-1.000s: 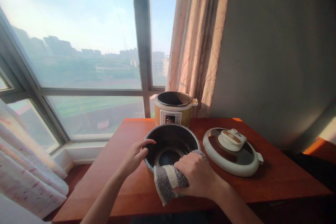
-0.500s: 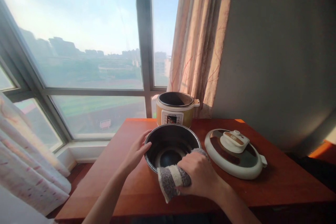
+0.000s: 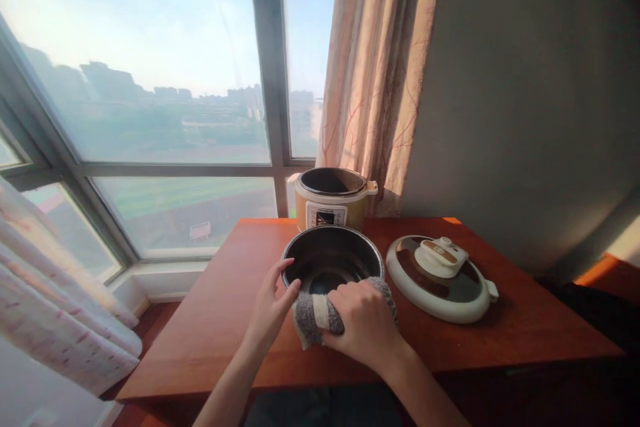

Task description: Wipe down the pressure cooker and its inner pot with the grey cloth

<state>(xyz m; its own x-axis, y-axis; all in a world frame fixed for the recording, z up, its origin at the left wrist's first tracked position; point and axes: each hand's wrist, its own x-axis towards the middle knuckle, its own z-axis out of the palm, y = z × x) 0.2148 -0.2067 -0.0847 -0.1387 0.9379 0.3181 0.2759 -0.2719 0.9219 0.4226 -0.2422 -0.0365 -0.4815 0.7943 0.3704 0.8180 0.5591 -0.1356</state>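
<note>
A black inner cooking pot stands tilted slightly toward me on the table, in front of the pressure cooker's body. My left hand grips the pot by its left rim, fingers and thumb on either side of the edge. A grey towel with a pale stripe is draped over the near rim. My right hand is closed around this towel, pressing it on the rim at the near right. The palm hides part of the cloth and the pot's near wall.
Behind the pot is the cooker's tan and white body. Its lid, round with a white rim, lies to the right on the red-brown table. A window and curtain rise at the back; a grey wall is on the right.
My right hand and the towel have shifted up and left along the near rim. My left hand has slid nearer along the left rim. The view has tilted a little.
</note>
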